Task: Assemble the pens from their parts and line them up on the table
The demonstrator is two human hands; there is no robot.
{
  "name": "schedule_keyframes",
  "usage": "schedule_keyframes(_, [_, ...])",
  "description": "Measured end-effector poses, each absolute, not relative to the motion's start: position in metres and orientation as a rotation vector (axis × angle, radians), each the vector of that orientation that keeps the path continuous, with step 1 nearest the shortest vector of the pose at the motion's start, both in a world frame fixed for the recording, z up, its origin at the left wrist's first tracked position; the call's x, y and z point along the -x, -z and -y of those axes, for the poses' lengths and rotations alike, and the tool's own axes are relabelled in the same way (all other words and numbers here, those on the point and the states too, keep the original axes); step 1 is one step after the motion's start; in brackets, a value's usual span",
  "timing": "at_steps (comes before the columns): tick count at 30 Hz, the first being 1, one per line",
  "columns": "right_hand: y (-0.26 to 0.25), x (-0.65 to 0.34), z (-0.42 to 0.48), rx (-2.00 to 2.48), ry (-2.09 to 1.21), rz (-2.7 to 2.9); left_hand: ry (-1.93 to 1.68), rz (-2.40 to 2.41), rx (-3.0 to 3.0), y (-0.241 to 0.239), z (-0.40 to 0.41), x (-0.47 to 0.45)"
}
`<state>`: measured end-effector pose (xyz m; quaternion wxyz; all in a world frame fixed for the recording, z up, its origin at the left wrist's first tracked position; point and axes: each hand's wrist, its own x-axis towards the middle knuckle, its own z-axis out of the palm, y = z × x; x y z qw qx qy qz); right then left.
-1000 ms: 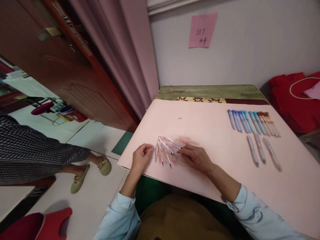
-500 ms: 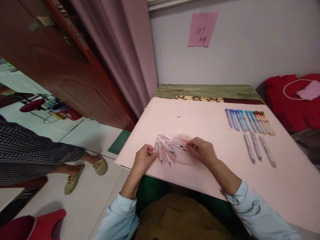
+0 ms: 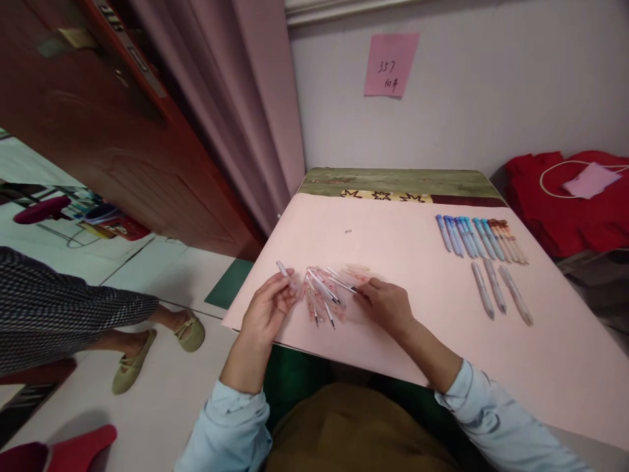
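On the near left of the pink-covered table lies a fanned pile of white pen refills [image 3: 324, 283] with dark tips, mixed with clear pink-patterned pieces [image 3: 314, 303]. My left hand [image 3: 268, 305] is closed on a slim whitish pen part [image 3: 282, 268], just left of the pile; its lower end is hidden by the fingers. Bent fingers of my right hand [image 3: 386, 303] pinch the dark-tipped end of a refill at the pile's right side. Behind that hand lie pale orange-pink slender pieces [image 3: 361, 270].
A row of blue, teal and brown-topped pens [image 3: 469, 236] lies at the right, with three pale pens [image 3: 501, 292] in front. A small grey bit [image 3: 348, 231] rests mid-table. A red cloth [image 3: 545, 203] is beyond the right edge. A person's feet [image 3: 189, 333] show on the floor, left.
My left hand has lifted away from the pile to the left, now with a whitish pen part in it. My right hand has closed in on a refill's end.
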<state>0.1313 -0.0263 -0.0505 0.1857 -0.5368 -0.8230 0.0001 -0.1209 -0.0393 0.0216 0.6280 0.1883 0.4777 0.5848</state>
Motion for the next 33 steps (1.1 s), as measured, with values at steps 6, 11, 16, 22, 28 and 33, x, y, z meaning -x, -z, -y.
schedule_keyframes(6, [0.053, -0.125, 0.027, 1.438, 0.283, 2.396, -1.384, -0.887, -0.065, -0.023, 0.02, 0.091])
schedule_keyframes(11, [0.042, -0.142, 0.036, 1.453, 0.187, 2.235, -1.285, -0.904, -0.006, -0.012, 0.022, 0.066])
schedule_keyframes(16, [0.018, -0.157, 0.067, 1.504, -0.232, 1.849, -1.356, -0.903, -0.1, -0.011, 0.025, 0.048])
schedule_keyframes(22, [0.001, -0.153, 0.089, 1.471, -0.274, 1.785, -1.335, -0.925, -0.093, -0.014, 0.032, 0.031])
schedule_keyframes(28, [0.0, -0.152, 0.091, 1.463, -0.188, 1.823, -1.357, -0.895, -0.096, -0.014, 0.043, 0.032])
schedule_keyframes(33, [-0.005, -0.147, 0.094, 1.413, -0.119, 1.902, -1.389, -0.934, -0.13, -0.013, 0.049, 0.035])
